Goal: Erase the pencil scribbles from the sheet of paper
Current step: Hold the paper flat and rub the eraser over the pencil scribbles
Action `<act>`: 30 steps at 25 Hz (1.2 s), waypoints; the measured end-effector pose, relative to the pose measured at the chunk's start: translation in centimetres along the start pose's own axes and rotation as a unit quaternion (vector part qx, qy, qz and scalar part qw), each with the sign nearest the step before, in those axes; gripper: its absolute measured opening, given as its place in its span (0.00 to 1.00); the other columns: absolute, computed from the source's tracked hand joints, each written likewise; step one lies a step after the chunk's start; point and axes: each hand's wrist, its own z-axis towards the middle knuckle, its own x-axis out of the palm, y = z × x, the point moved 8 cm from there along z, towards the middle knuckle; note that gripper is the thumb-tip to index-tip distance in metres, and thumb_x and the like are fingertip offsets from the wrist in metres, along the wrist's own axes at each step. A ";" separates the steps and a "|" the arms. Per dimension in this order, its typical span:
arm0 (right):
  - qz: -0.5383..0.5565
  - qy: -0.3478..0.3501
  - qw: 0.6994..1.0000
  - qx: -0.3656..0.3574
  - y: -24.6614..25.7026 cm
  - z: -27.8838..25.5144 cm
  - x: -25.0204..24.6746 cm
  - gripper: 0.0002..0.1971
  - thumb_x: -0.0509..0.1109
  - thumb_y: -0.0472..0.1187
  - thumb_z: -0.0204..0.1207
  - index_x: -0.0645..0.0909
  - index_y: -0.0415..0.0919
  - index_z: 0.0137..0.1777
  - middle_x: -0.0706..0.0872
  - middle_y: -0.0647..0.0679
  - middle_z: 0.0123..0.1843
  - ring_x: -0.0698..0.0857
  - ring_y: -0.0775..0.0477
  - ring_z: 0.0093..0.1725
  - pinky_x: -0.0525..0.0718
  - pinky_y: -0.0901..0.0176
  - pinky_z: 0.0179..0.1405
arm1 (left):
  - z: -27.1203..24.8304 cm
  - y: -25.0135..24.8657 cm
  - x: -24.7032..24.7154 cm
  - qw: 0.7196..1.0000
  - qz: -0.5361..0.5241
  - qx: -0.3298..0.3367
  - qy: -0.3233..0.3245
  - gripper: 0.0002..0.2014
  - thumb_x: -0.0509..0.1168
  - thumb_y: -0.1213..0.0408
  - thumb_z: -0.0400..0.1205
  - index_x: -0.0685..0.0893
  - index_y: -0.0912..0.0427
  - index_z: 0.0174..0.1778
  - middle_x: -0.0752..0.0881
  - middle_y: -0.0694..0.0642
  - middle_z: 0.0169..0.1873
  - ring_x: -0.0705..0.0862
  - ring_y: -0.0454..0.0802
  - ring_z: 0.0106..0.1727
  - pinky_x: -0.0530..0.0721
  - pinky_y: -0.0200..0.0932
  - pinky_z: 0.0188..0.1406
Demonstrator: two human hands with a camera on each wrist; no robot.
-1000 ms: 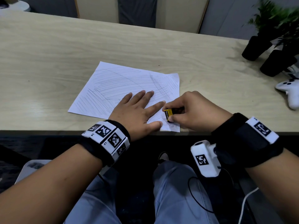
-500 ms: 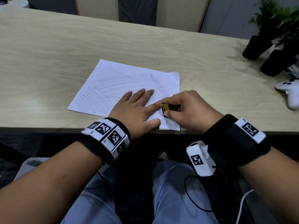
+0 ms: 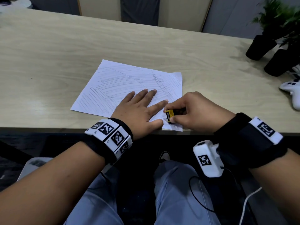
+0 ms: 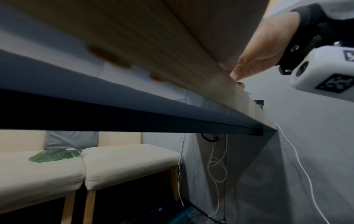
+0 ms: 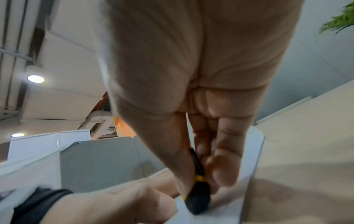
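A white sheet of paper (image 3: 123, 85) covered in grey pencil scribbles lies on the wooden table (image 3: 65, 51), its near right corner at the table's front edge. My left hand (image 3: 139, 109) lies flat on the sheet's near part, fingers spread and straight. My right hand (image 3: 190, 111) pinches a black eraser in a yellow sleeve (image 3: 169, 116) and presses its tip on the paper near that corner, just right of my left thumb. In the right wrist view the eraser (image 5: 198, 197) meets the paper (image 5: 226, 212) beside my left hand (image 5: 114, 201).
Two black pots with green plants (image 3: 266, 46) stand at the table's far right. A white game controller (image 3: 292, 91) lies at the right edge. Cushioned benches (image 4: 76, 166) stand beyond the table, and cables (image 4: 216, 166) hang below it.
The right hand rubbed the eraser leftward toward the left index finger, then back toward the sheet's near edge. The left hand stayed flat on the paper.
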 end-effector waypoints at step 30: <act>-0.035 0.037 0.999 -0.015 0.3 0.2 0.0 0.12 0.74 0.36 0.71 0.89 0.54 0.50 0.88 0.49 0.34 0.84 0.50 0.37 0.84 0.52 0.43 | 0.0 0.0 0.0 1.000 0.002 0.000 0.002 0.36 0.33 0.31 0.74 0.39 0.28 0.82 0.40 0.47 0.86 0.39 0.48 0.86 0.39 0.54 0.84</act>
